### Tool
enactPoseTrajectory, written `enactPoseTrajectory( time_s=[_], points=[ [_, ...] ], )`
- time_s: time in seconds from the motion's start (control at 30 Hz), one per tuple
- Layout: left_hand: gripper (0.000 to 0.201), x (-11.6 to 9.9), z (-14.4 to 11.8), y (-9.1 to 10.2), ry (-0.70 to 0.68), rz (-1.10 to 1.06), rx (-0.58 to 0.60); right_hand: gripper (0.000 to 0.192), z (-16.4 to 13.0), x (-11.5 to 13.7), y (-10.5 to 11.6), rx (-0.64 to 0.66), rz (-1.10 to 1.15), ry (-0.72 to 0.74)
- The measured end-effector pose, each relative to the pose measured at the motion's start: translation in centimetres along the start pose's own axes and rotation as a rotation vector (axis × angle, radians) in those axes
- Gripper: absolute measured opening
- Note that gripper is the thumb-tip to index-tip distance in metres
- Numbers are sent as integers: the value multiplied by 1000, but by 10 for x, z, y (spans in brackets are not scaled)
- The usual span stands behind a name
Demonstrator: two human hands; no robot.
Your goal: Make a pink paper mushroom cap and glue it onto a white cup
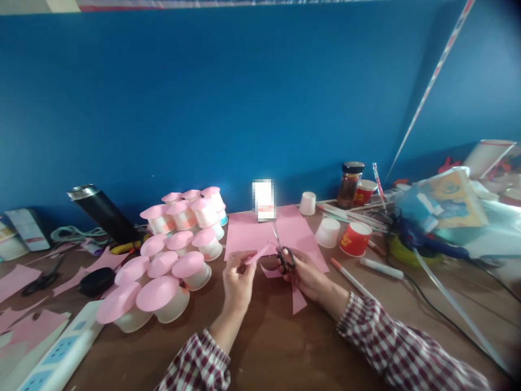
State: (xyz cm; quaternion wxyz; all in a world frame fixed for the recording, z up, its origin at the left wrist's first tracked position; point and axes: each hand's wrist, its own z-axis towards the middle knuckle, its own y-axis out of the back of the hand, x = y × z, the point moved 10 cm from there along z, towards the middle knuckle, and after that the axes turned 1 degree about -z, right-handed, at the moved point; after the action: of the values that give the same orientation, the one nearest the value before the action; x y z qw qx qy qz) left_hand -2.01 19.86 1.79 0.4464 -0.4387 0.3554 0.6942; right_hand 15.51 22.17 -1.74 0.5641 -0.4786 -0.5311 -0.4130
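Observation:
My left hand (239, 279) pinches a small piece of pink paper (260, 253) between thumb and fingers. In my right hand (303, 274) are black-handled scissors (286, 259), their blades pointing up and away, close beside the paper's right edge. Whether the blades touch the paper I cannot tell. Below the scissors lies a pink paper scrap (298, 300), partly under my right hand. Beyond both hands a large pink sheet (244, 228) lies flat on the table (277, 347).
Left of my hands stand several upturned paper cups with pink paper tops (158, 293). A power strip (61, 353), a black flask (101, 212) and paper scraps are farther left. On the right are a red cup (355, 239), white cups (328, 232), a marker (381, 268) and a glue gun (431, 241).

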Motion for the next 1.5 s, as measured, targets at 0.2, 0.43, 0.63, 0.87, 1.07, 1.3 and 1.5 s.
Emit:
enactPoseTrajectory(
  time_s=[0.2, 0.43, 0.63, 0.87, 1.07, 1.3, 1.5],
  points=[
    [20, -29, -10, -7, -242, 56, 49, 28, -6, -22, -8, 56, 466, -285],
    [34, -33, -13, -17, -333, 148, 129, 40, -3, -15, -11, 108, 404, -200],
    [34, 1, -10, -15, 86, -127, 112, 45, 0, -6, -2, 17, 406, -109],
    [31, 19, -17, -36, 338, -298, 289, 48, -2, -4, 2, -22, 374, -87],
    [28, 25, -17, -38, 332, -252, 301, 51, -1, 0, 6, -35, 246, -13],
    [26, 42, -2, -14, 469, -407, 77, 44, -6, 16, -4, 8, -48, 84],
    [32, 52, 9, 8, 546, -654, -98, 49, -17, 1, -30, 232, -218, -26]
  ],
)
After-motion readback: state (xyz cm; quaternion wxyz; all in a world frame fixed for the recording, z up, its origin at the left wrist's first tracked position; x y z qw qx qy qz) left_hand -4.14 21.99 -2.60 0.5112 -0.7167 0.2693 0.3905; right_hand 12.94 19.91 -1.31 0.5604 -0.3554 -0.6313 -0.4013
